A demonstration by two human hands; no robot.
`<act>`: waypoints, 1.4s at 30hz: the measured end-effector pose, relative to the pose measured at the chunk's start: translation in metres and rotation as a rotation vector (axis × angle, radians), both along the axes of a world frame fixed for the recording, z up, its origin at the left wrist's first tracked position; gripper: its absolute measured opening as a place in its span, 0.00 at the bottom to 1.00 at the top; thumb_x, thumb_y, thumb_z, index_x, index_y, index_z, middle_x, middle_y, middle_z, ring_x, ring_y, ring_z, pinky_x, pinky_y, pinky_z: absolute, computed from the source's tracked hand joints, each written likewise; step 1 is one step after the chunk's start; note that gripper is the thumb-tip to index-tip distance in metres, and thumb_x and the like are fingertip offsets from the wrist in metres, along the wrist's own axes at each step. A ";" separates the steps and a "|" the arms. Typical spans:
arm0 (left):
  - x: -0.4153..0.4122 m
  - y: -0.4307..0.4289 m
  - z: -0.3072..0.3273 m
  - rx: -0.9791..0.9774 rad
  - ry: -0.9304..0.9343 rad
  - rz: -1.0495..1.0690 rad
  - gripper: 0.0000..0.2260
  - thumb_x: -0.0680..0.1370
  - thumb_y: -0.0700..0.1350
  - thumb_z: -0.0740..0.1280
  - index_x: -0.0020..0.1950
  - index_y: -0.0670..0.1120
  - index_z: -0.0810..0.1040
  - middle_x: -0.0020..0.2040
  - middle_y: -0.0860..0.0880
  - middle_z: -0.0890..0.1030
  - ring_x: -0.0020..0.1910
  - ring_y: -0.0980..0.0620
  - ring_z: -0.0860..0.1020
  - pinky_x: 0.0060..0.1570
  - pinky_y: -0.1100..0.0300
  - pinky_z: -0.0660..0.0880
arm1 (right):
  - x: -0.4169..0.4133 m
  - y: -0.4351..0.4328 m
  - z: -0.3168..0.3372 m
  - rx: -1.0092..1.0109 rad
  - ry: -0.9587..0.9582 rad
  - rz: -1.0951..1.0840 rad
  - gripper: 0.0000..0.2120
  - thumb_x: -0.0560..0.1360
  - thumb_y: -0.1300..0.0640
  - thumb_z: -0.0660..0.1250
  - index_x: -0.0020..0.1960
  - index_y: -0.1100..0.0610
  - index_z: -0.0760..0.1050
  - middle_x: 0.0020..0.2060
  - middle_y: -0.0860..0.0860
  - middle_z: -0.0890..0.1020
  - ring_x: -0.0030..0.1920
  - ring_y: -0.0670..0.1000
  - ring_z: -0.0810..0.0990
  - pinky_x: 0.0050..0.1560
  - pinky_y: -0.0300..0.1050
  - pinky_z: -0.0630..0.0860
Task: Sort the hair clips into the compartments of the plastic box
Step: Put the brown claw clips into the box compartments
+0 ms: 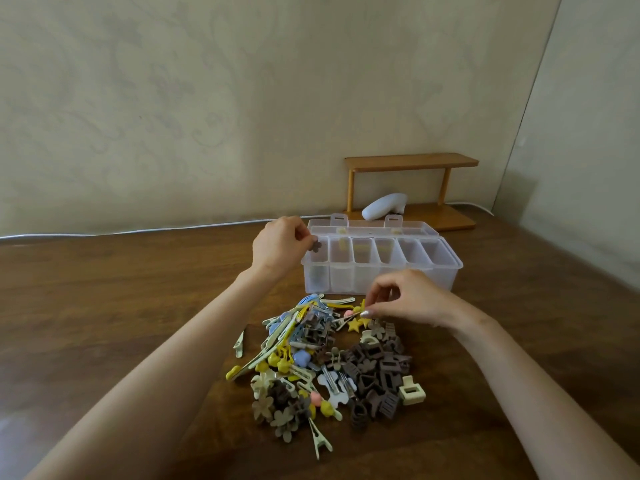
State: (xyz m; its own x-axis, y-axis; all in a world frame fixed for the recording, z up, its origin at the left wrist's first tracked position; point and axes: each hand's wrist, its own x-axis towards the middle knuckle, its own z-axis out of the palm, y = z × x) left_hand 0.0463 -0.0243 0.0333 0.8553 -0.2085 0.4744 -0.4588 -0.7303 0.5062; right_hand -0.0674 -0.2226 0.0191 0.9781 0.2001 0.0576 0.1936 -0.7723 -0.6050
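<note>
Clips (332, 362) lie heaped in the lower middle of the frame on the brown table (121, 289): brown claws and flowers, yellow and cream snap bars, a few blue hearts. You can judge them as light, stiff plastic with smooth faces. They should not crush under a pinch, but the toothed claws interlock, so one may drag its neighbours up with it. Take each by its outer edges or body, not by its sprung jaws, and lift from the rim of the heap.

Your right hand (412, 299) is at the heap's far edge, right of centre. Its thumb and forefinger are pinched on a small yellow clip (362, 304), just above a yellow star clip (354, 326). The yellow clip sits at the fingertips, barely clear of the pile, and what exactly it touches is hard to tell.

Further up, left of centre, your left hand (280, 245) holds a brown flower clip (315, 244) between its fingertips. The flower juts out to the right of the fingers, over the leftmost compartment of the plastic box (381, 282). Dark shapes show through that compartment's front wall. The box stands open just beyond the heap, its lid (374, 226) folded back.

Against the wall in the upper right stands a wooden shelf (412, 161) with a white object (384, 206) under it.
</note>
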 end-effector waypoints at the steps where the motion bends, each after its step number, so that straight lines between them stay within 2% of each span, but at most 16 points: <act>1: 0.001 -0.001 -0.002 0.000 0.014 0.000 0.06 0.75 0.48 0.67 0.41 0.47 0.78 0.41 0.51 0.83 0.39 0.53 0.77 0.36 0.58 0.75 | 0.000 -0.001 0.001 -0.001 0.019 0.008 0.07 0.69 0.50 0.73 0.44 0.51 0.80 0.40 0.45 0.80 0.42 0.43 0.76 0.43 0.39 0.72; 3: 0.002 0.000 -0.004 -0.002 0.037 -0.020 0.06 0.76 0.47 0.67 0.46 0.45 0.79 0.43 0.50 0.81 0.41 0.53 0.76 0.38 0.59 0.74 | -0.001 -0.004 0.002 -0.009 0.058 0.025 0.08 0.69 0.49 0.74 0.44 0.50 0.80 0.42 0.47 0.80 0.43 0.43 0.77 0.44 0.40 0.73; 6: -0.001 0.005 -0.004 -0.002 0.032 -0.043 0.08 0.76 0.48 0.66 0.52 0.46 0.79 0.44 0.52 0.78 0.41 0.55 0.74 0.36 0.63 0.70 | -0.002 -0.006 0.004 -0.038 0.100 0.043 0.10 0.68 0.47 0.74 0.45 0.50 0.80 0.43 0.48 0.80 0.44 0.45 0.77 0.45 0.42 0.74; 11: -0.017 0.021 0.002 -0.035 -0.014 -0.071 0.06 0.76 0.46 0.66 0.50 0.45 0.78 0.42 0.52 0.78 0.38 0.57 0.72 0.34 0.65 0.69 | -0.005 -0.004 0.007 -0.121 0.118 0.029 0.09 0.68 0.48 0.74 0.45 0.50 0.79 0.43 0.46 0.80 0.44 0.43 0.77 0.43 0.39 0.72; 15: -0.034 0.029 0.006 0.017 0.021 -0.131 0.06 0.76 0.45 0.66 0.50 0.45 0.78 0.43 0.51 0.79 0.41 0.54 0.75 0.41 0.60 0.73 | -0.006 -0.002 0.008 -0.166 0.147 0.025 0.09 0.69 0.48 0.73 0.46 0.51 0.79 0.43 0.45 0.79 0.44 0.43 0.76 0.44 0.39 0.72; 20: -0.053 0.034 0.007 0.120 0.065 -0.239 0.03 0.76 0.45 0.67 0.47 0.46 0.78 0.38 0.56 0.76 0.36 0.62 0.72 0.35 0.72 0.66 | -0.007 -0.003 0.007 -0.156 0.141 0.023 0.07 0.70 0.49 0.72 0.45 0.51 0.79 0.42 0.45 0.80 0.43 0.43 0.76 0.42 0.39 0.69; 24: -0.062 0.035 -0.001 0.239 0.172 -0.361 0.03 0.75 0.46 0.68 0.46 0.48 0.78 0.38 0.58 0.76 0.37 0.61 0.74 0.36 0.72 0.69 | -0.007 -0.002 0.006 -0.097 0.101 0.021 0.07 0.71 0.51 0.72 0.45 0.53 0.79 0.42 0.47 0.80 0.42 0.43 0.76 0.41 0.38 0.70; 28: -0.064 0.036 -0.008 0.300 0.235 -0.454 0.04 0.73 0.47 0.70 0.46 0.48 0.78 0.40 0.56 0.78 0.39 0.60 0.75 0.41 0.66 0.73 | -0.003 0.001 0.005 0.141 -0.010 -0.028 0.05 0.70 0.54 0.73 0.42 0.54 0.79 0.39 0.49 0.80 0.42 0.48 0.78 0.44 0.43 0.74; 31: -0.061 0.039 -0.008 0.375 0.260 -0.478 0.05 0.73 0.47 0.70 0.47 0.50 0.78 0.46 0.53 0.79 0.44 0.55 0.76 0.47 0.57 0.75 | 0.003 0.011 0.008 0.256 -0.119 -0.042 0.04 0.71 0.56 0.72 0.42 0.53 0.78 0.38 0.48 0.80 0.40 0.45 0.78 0.40 0.37 0.73; 33: -0.060 0.041 -0.007 0.403 0.291 -0.493 0.06 0.73 0.46 0.70 0.49 0.49 0.78 0.48 0.52 0.79 0.47 0.54 0.76 0.49 0.56 0.76 | 0.009 0.020 0.013 0.283 -0.168 -0.042 0.04 0.71 0.58 0.72 0.43 0.53 0.78 0.37 0.47 0.80 0.36 0.40 0.76 0.35 0.31 0.71; 38: -0.060 0.042 -0.007 0.415 0.307 -0.499 0.07 0.73 0.44 0.70 0.50 0.48 0.78 0.49 0.53 0.79 0.47 0.55 0.76 0.49 0.58 0.75 | 0.037 0.040 0.027 0.294 -0.245 -0.114 0.05 0.71 0.59 0.72 0.45 0.57 0.79 0.38 0.47 0.81 0.37 0.41 0.77 0.32 0.28 0.70; 40: -0.059 0.042 -0.007 0.417 0.302 -0.500 0.07 0.73 0.44 0.70 0.50 0.49 0.78 0.49 0.53 0.79 0.47 0.55 0.76 0.49 0.58 0.75 | 0.051 0.048 0.028 0.271 -0.251 -0.155 0.05 0.71 0.58 0.72 0.46 0.57 0.79 0.37 0.46 0.80 0.39 0.42 0.77 0.36 0.31 0.72; 42: -0.058 0.042 -0.008 0.411 0.298 -0.499 0.06 0.73 0.44 0.70 0.49 0.48 0.78 0.49 0.52 0.80 0.47 0.54 0.76 0.49 0.58 0.76 | 0.065 0.054 0.027 0.239 -0.247 -0.199 0.05 0.71 0.56 0.71 0.46 0.56 0.80 0.39 0.47 0.81 0.43 0.45 0.79 0.44 0.42 0.77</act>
